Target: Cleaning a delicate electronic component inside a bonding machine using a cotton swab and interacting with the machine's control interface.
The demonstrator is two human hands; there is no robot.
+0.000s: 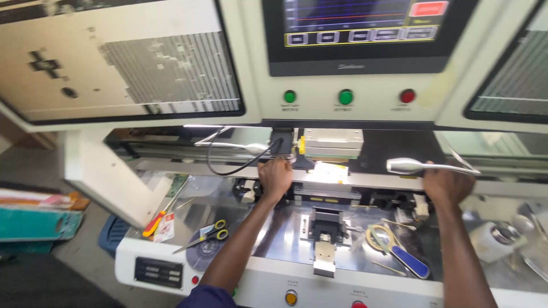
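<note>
While the left hand (275,178) closes its grip on the black head carriage (283,144) just left of the lit heater block (331,169), the right hand (448,183), well right of it, clasps the gooseneck lamp (406,165).

A single head-worn camera looked down and forward from the person's standing position at the machine's front edge. It faced the upright panel, whose touchscreen (365,28) was cut off at the top, and sat close enough that both forearms entered from the bottom edge. The steel work deck (285,234) filled the lower middle. No second view overlapped it.
</note>
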